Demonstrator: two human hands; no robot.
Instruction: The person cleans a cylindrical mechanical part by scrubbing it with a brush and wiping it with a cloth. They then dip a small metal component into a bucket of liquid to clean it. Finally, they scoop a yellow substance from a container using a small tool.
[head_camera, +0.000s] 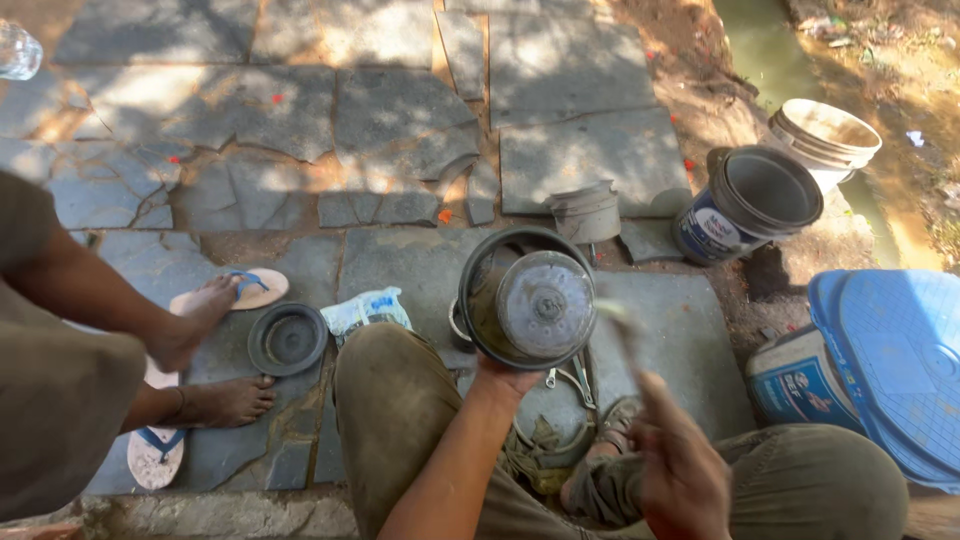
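Note:
My left hand (505, 380) grips the lower rim of a round dark metal housing (488, 300) and holds it up on edge, its open side facing me. A grey disc with a hub (545, 305) sits inside the housing. My right hand (682, 470) is lower right, fingers closed around a thin pale tool (625, 335). The tool is blurred by motion, and its tip is near the housing's right rim. My knees, in olive trousers, are on either side.
Another person's sandalled feet (215, 400) rest at left, beside a black round lid (288, 340) and a white plastic bag (368, 308). A small grey pot (585, 210), a dark bucket (750, 200), a white bucket (825, 135) and a blue container (890, 360) stand at right. Metal tools (570, 380) lie between my feet.

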